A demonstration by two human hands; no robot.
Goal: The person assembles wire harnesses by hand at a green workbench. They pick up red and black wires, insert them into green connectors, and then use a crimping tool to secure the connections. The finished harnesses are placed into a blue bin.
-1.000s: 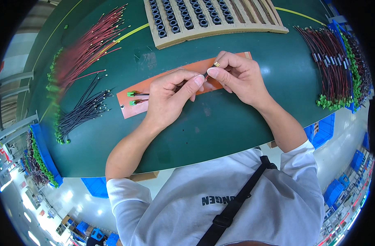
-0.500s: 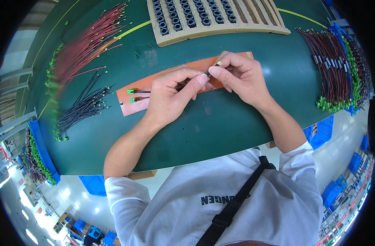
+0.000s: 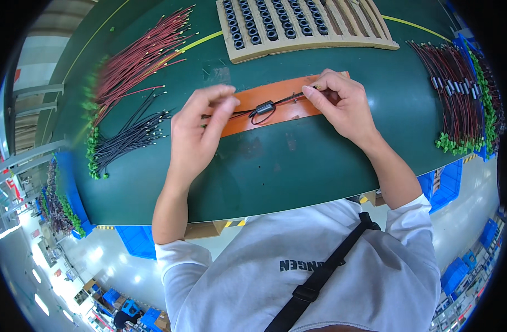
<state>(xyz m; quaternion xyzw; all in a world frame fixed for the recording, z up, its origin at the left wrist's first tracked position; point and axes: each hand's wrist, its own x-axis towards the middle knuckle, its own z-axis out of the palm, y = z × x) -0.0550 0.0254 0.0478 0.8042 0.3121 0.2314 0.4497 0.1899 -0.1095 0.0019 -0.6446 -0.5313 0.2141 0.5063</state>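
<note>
A dark green worktable (image 3: pixel 297 166) carries a long orange rubber mat (image 3: pixel 275 105). Above the mat, the left hand (image 3: pixel 201 130) and right hand (image 3: pixel 342 102) each pinch one end of a thin black wire pair (image 3: pixel 248 112) with a small black ring core (image 3: pixel 264 106) threaded at its middle.

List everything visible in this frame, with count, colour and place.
Table: one, dark green, fills the middle.
Tray: one, tan, black rings in slots, top centre.
Mat: one, orange, under the hands.
Wire pair: red and black, looped through a black ring, stretched between the hands.
Red wires: one pile, upper left.
Black wires: one pile, green ends, left.
Finished wires: one pile, dark red and black, green ends, right.
Left hand: pinches the wire pair's left end.
Right hand: pinches its right end.
</note>
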